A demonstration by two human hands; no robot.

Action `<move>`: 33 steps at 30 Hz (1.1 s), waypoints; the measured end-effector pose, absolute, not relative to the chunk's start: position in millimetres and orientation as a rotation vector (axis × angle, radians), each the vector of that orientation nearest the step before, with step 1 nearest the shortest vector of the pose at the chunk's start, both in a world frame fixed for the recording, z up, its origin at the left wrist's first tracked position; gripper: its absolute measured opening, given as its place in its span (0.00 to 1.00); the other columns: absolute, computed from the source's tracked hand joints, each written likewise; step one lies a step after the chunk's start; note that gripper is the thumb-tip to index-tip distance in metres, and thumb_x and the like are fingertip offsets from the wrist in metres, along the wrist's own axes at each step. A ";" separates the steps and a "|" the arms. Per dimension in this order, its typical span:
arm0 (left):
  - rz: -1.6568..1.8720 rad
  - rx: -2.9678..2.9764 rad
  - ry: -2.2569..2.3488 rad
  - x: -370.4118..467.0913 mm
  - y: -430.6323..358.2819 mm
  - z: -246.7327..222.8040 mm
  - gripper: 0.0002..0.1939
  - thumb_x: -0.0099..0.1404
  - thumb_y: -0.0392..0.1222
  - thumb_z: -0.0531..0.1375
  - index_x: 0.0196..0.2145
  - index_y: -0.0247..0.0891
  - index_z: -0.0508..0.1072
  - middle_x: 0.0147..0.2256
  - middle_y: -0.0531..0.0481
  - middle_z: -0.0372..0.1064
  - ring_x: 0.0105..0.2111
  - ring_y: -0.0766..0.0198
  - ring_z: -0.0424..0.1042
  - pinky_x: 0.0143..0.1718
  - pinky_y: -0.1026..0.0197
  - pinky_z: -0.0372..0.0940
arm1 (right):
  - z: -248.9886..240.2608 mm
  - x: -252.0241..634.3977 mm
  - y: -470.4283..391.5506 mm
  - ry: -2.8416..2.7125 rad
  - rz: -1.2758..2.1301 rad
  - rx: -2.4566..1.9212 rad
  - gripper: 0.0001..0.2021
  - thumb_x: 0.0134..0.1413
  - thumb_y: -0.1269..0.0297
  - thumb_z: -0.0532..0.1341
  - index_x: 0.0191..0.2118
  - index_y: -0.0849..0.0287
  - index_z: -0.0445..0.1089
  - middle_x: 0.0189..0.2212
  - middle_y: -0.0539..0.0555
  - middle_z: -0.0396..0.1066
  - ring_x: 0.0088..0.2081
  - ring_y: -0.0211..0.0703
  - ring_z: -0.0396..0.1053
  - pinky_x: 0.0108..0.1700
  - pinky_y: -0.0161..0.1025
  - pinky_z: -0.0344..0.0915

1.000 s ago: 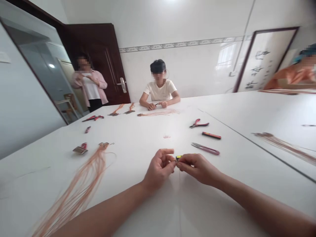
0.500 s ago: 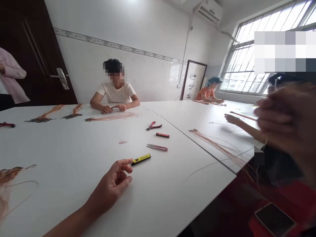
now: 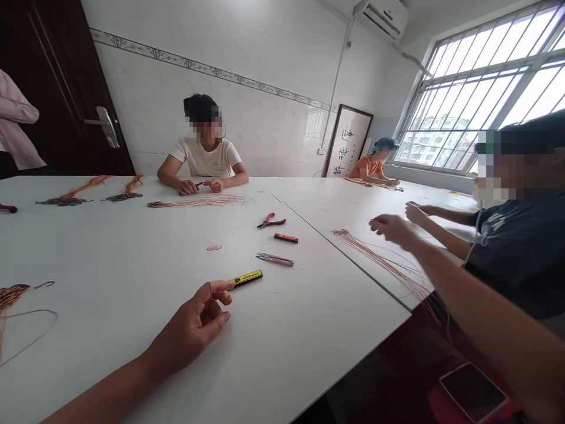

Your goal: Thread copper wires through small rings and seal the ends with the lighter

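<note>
My left hand (image 3: pixel 194 330) rests on the white table (image 3: pixel 326 330) with loosely curled fingers, thumb apart from the others. Its index fingertip meets the near end of a yellow-and-black lighter (image 3: pixel 248 278). Beyond lie thread snips (image 3: pixel 276 259) with a pinkish handle, a red lighter (image 3: pixel 286 238) and red-handled pliers (image 3: pixel 271 221). My right hand (image 3: pixel 394 229) is stretched out over the right part of the table, above a bundle of copper-coloured cords (image 3: pixel 375 253). Its thumb and fingers come together at the tips; anything between them is too small to make out.
More cord bundles lie at the far left (image 3: pixel 70 197) and left edge (image 3: pixel 15 294). A co-worker (image 3: pixel 521 235) sits close on my right, hands near mine. Another person (image 3: pixel 207 156) sits opposite. A phone (image 3: pixel 473 391) lies below the table edge.
My right hand has moved from close to the camera at the right, forward and left over the table. My left hand stays beside the yellow lighter. The view has shifted slightly.
</note>
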State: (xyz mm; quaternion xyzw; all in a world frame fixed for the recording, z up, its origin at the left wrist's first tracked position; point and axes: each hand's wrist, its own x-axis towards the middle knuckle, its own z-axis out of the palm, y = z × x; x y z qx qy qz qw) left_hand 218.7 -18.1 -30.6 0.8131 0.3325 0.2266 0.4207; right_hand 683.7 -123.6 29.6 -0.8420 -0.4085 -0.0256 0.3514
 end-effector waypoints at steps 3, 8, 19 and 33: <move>0.561 2.018 0.839 218.9 -17.3 -33.2 0.19 0.57 0.44 0.52 0.48 0.49 0.59 0.38 0.51 0.61 0.28 0.68 0.61 0.32 0.63 0.62 | -17.6 685.4 -73.0 -0.995 -0.014 -2.346 0.11 0.49 0.60 0.58 0.28 0.64 0.68 0.25 0.51 0.68 0.29 0.36 0.65 0.35 0.37 0.62; 0.565 1.939 0.825 220.0 -14.8 -37.7 0.18 0.58 0.44 0.52 0.48 0.50 0.59 0.37 0.51 0.61 0.29 0.68 0.61 0.33 0.63 0.62 | -47.9 694.8 -27.9 -0.777 -0.027 -2.526 0.12 0.54 0.58 0.53 0.36 0.62 0.66 0.36 0.53 0.67 0.38 0.38 0.64 0.41 0.42 0.61; 0.620 1.839 0.744 219.2 -15.1 -39.6 0.16 0.57 0.39 0.53 0.44 0.46 0.62 0.35 0.52 0.61 0.26 0.70 0.58 0.30 0.64 0.59 | -32.3 660.8 -3.9 -0.748 -0.292 -2.357 0.15 0.52 0.61 0.50 0.39 0.62 0.68 0.44 0.64 0.61 0.47 0.58 0.56 0.40 0.54 0.56; 0.797 1.807 0.784 209.5 -6.0 -43.0 0.14 0.53 0.37 0.55 0.39 0.38 0.68 0.33 0.49 0.65 0.26 0.71 0.65 0.29 0.65 0.62 | -50.2 391.4 -10.8 -2.016 -0.492 -1.276 0.08 0.52 0.67 0.52 0.30 0.57 0.69 0.40 0.55 0.67 0.42 0.46 0.60 0.42 0.45 0.55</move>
